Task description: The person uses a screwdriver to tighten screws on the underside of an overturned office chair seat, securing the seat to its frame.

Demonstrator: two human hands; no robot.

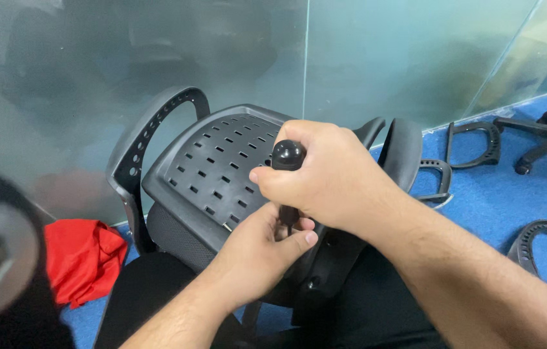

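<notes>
Black round-knobbed plastic tool handle (288, 157) gripped in closed right hand (332, 178); left hand (257, 249) curled round shaft below, against perforated black plastic chair seat underside (215, 168).

Seat underside (222, 161): I read it as moulded black plastic, matt, slotted, faint sheen along rim. Armrest (150, 129): same matt black plastic, perforated. Tool handle (288, 155) under right hand (332, 178): black, smooth, glossy knob with highlight. Seat edge beside left hand (254, 258): I note dark mesh cloth, fine weave. Floor (500, 194): blue carpet, short rough pile. Red bundle (83, 258): soft creased cloth, matt. Wall panel (383, 58): frosted glass, smooth, dull reflections.
</notes>
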